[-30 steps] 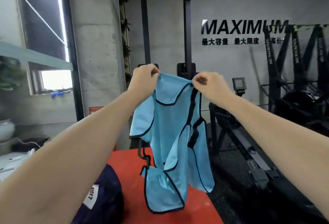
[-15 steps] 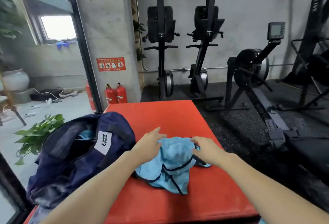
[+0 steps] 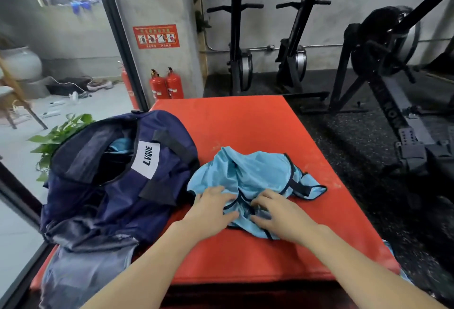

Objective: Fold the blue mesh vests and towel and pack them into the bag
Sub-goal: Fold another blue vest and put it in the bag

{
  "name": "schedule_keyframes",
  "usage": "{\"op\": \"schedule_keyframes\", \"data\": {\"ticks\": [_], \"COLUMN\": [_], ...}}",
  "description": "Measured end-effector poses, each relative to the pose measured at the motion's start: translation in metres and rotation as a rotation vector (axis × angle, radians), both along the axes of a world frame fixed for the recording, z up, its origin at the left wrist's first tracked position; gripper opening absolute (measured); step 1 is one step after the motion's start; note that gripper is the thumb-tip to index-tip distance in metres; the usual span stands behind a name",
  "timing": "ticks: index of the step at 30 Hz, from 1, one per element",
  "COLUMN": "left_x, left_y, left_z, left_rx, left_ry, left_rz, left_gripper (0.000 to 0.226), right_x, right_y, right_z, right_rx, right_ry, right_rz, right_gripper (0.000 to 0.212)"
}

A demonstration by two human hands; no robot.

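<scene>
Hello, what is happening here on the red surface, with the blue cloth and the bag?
A person is working on a light blue mesh vest that lies crumpled on a red padded platform. The left hand and the right hand both rest on its near edge with fingers spread, as if flattening it for a fold. Beside it, to the left, a navy bag stands open, with some light blue fabric showing inside. This vest is not yet folded or packed.

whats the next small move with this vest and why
Probably smooth the vest flat first: it lies crumpled on the red mat, with the left hand and right hand resting on its near edge beside the open bag.
</scene>
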State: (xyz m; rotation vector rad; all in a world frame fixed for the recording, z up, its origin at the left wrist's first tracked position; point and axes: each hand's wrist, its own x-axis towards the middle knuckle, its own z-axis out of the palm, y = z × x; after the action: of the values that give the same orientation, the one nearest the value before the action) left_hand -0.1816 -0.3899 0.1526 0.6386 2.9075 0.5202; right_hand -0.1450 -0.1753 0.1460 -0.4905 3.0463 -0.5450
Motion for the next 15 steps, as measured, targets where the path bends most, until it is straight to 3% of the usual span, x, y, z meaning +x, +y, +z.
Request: {"op": "schedule_keyframes", "data": {"ticks": [5,7,11,15], "left_x": [-0.035,-0.045,-0.062,-0.078], "left_y": [-0.010,-0.009,-0.005,0.005], "left_z": [-0.006,-0.011,-0.022,-0.022], "left_rx": [0.043,0.026,0.005,0.084], "left_ry": [0.066,0.054,0.123,0.137], "left_rz": [-0.025,-0.036,-0.021,0.034], "left_gripper": [0.072,0.069,0.051,0.046], "right_x": [-0.019,-0.027,-0.038,-0.045], "right_y": [0.011,0.013,0.014,0.027], "right_z": [-0.010,-0.011,-0.012,-0.003], "right_rx": [0.014,0.031,0.038,-0.175], "right_ry": [0.051,0.051,0.110,0.080], "right_rz": [-0.180,-0.250,-0.293,-0.286], "right_gripper": [0.068,0.069,0.038,0.019]}}
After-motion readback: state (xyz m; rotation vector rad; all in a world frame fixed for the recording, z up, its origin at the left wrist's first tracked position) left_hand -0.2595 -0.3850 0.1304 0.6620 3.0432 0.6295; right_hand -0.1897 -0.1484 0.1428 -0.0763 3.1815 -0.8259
